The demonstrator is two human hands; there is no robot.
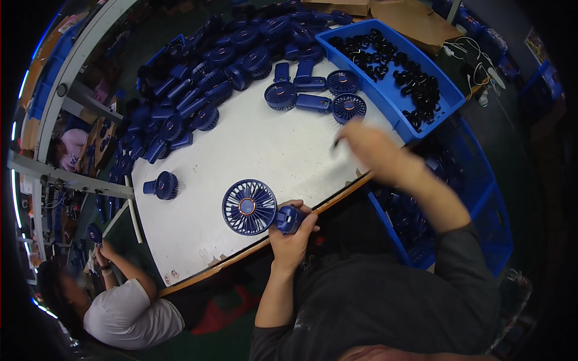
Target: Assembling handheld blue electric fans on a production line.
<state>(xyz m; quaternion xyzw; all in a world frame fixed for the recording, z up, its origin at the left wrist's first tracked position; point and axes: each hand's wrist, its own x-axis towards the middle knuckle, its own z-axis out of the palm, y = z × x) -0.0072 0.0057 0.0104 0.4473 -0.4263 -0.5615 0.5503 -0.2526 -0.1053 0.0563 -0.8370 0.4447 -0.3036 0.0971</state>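
Note:
My left hand (290,242) is closed around the handle of a dark blue handheld fan (247,206), low over the near edge of the white table. The fan's round grille faces up, and its handle is folded at the hinge beside my fingers. My right hand (379,153) is raised over the right edge of the table, blurred by motion. A small black part (336,144) sticks out from its fingertips; its exact shape is smeared. Beyond this hand lie several blue fans (349,107) in a small group.
A blue bin (445,99) of small black parts stands at the far right. Many blue fans (223,57) are heaped along the table's (211,150) far side. One fan (165,185) lies alone at the left. Blue crates (490,210) stand at right; a co-worker (129,310) sits at left.

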